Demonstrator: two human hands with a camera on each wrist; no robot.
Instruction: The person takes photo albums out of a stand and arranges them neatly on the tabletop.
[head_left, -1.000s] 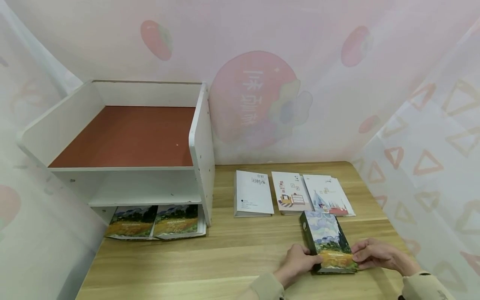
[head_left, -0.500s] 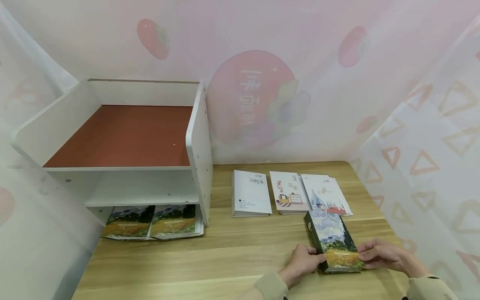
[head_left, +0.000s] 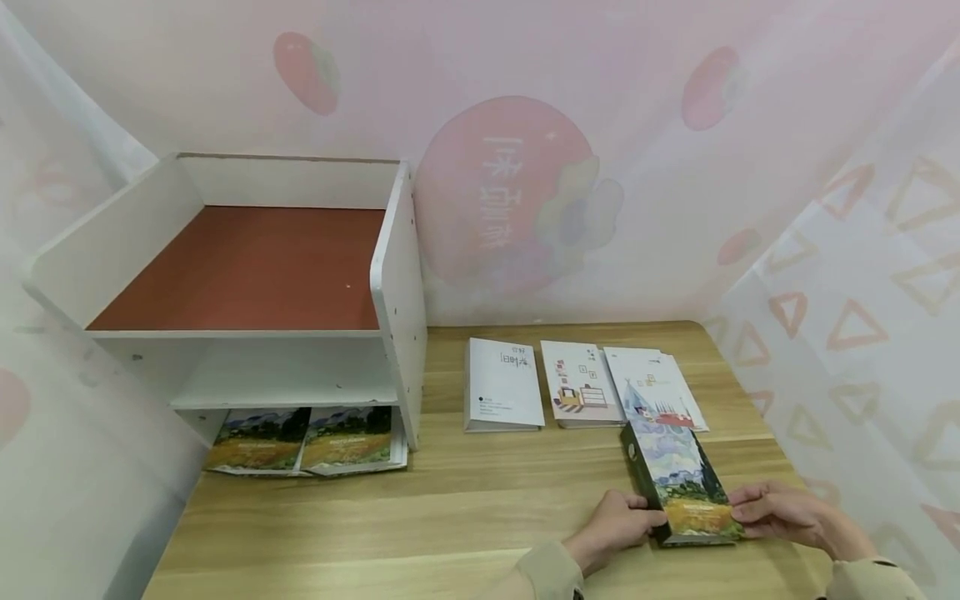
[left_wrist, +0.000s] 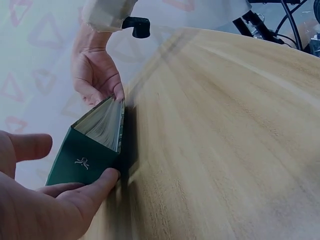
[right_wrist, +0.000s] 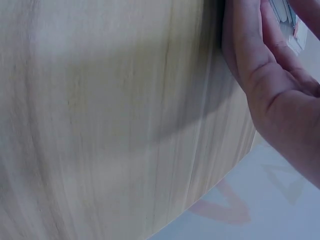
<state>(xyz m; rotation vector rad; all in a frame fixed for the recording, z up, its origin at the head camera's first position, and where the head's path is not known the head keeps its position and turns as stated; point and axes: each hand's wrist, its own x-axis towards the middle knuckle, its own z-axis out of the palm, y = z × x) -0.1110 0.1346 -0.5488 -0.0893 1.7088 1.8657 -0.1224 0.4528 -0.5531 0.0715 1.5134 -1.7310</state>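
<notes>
Lower right of head view: left hand (head_left: 617, 523) and right hand (head_left: 787, 515) hold landscape-cover book (head_left: 684, 487) from opposite sides — fingers at its edges — over wood table (head_left: 375, 529).

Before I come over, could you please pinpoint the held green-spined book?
Look right of the white shelf unit on the wooden table. Between left hand and right hand is a thick, green-spined book, its landscape cover unlike the white-covered books behind.
</notes>
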